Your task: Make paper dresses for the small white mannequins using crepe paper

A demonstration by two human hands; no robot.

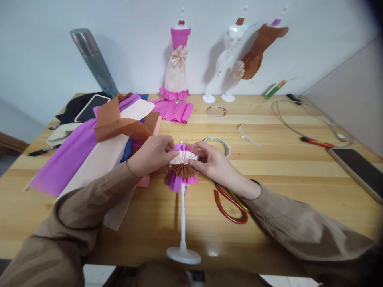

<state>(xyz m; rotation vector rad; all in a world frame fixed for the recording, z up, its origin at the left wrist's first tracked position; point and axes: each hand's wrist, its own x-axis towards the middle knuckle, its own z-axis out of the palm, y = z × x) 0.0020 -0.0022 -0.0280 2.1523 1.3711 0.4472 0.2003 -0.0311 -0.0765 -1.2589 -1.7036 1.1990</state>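
Wooden desk (284, 171) before a white wall (134, 52): pleated two-tone paper rosette (183, 170) held at a miniature mannequin (182, 215).
Nearest, the mannequin's round white base (183, 256) stands on the desk; above it, the left hand's (154, 157) fingers pinch the rosette's upper left edge, the right hand's (211, 161) its right edge. Red-handled scissors (241, 220) lie beside the right sleeve (287, 221); coloured paper sheets (62, 167) spread at left. Farther back, three display mannequins (177, 75) stand by the wall.
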